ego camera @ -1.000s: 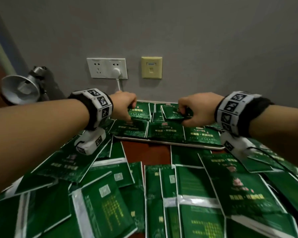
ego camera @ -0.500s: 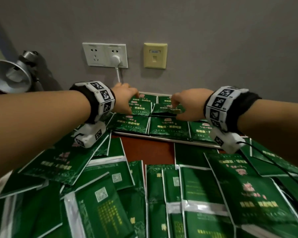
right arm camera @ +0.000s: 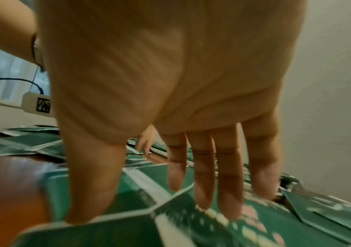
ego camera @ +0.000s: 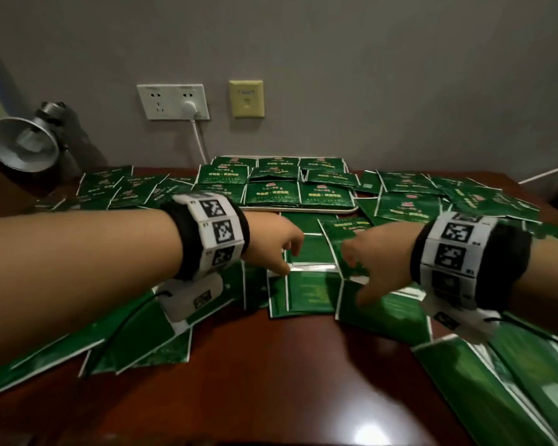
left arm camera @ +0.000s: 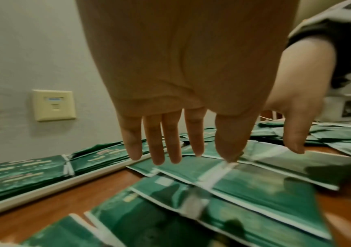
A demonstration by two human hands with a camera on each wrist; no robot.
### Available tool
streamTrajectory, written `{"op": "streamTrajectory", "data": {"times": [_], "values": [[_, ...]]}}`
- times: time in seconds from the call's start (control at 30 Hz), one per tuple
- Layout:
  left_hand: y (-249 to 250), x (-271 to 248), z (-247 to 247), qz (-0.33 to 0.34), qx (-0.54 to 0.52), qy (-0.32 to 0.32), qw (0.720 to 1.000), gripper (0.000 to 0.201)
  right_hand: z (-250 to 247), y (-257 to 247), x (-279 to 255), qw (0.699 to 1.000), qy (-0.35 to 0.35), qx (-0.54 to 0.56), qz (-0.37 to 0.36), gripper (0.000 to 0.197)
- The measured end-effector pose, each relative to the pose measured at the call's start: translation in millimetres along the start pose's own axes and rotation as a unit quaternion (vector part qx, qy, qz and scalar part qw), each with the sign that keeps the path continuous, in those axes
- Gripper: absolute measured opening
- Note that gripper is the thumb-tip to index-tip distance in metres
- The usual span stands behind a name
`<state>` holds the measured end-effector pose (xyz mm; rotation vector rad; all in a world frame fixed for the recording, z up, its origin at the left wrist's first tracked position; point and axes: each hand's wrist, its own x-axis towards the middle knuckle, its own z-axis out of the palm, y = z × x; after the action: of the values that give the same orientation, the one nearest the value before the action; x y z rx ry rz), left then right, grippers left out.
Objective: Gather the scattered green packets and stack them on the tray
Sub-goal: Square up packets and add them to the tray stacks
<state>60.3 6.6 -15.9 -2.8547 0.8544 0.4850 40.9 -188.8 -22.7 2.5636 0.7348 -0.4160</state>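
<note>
Both hands have pulled back from the tray (ego camera: 298,210); left hand (ego camera: 273,244) and right hand (ego camera: 376,257) spread, empty.

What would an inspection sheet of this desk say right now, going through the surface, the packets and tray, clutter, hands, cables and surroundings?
Surface: dark red-brown wooden table, glossy, bare patch near the camera.
Job's things: white tray at the wall, filled with rows of green packets; many loose packets scattered around it on all sides.
Clutter: silver desk lamp at the far left.
Hands: left hand and right hand reach down over the loose packets, fingers extended and holding nothing; the right thumb meets a packet's edge.
Cables: white plug lead drops from the socket; black wires run from the wrist cameras.
Surroundings: grey wall, white double socket, beige data outlet.
</note>
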Motion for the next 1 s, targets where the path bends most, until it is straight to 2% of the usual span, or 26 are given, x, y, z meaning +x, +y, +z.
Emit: {"op": "streamTrajectory", "data": {"times": [0.1, 0.13, 0.27, 0.37, 0.43, 0.53, 0.6, 0.67, 0.73, 0.8, 0.9, 1.0], "values": [[30, -11, 11, 0.006, 0.002, 0.007, 1.000, 0.048, 28, -16, -32, 0.999, -0.041, 0.006, 0.019, 0.088], [38, -14, 14, 0.005, -0.001, 0.011, 1.000, 0.051, 34, -22, -40, 0.999, -0.040, 0.004, 0.022, 0.086], [62, -17, 36, -0.004, -0.025, 0.038, 0.999, 0.064, 40, -43, -57, 0.999, 0.041, -0.025, 0.000, 0.051], [73, -20, 50, 0.003, -0.024, 0.037, 0.999, 0.072, 42, -51, -65, 0.996, 0.067, -0.060, -0.027, 0.059], [77, -24, 55, 0.010, -0.010, 0.031, 0.999, 0.076, 44, -50, -67, 0.997, 0.064, -0.024, -0.046, 0.068], [80, -34, 59, 0.018, 0.042, 0.047, 0.998, 0.077, 45, -51, -70, 0.992, 0.091, 0.051, -0.075, 0.064], [79, -41, 61, 0.039, 0.078, 0.069, 0.994, 0.069, 46, -54, -69, 0.989, 0.095, 0.068, -0.094, 0.059], [79, -45, 62, 0.047, 0.094, 0.076, 0.992, 0.051, 46, -59, -68, 0.988, 0.091, 0.067, -0.104, 0.053], [81, -48, 64, 0.035, 0.124, 0.080, 0.988, 0.032, 46, -63, -65, 0.988, 0.085, 0.070, -0.106, 0.045], [83, -51, 62, 0.013, 0.143, 0.080, 0.986, 0.022, 47, -67, -62, 0.986, 0.091, 0.087, -0.106, 0.040], [78, -54, 57, -0.015, 0.085, 0.101, 0.991, 0.017, 48, -67, -61, 0.981, 0.124, 0.114, -0.099, 0.038], [67, -56, 53, -0.037, -0.008, 0.160, 0.986, 0.009, 44, -60, -58, 0.974, 0.175, 0.134, -0.056, 0.033]]}}
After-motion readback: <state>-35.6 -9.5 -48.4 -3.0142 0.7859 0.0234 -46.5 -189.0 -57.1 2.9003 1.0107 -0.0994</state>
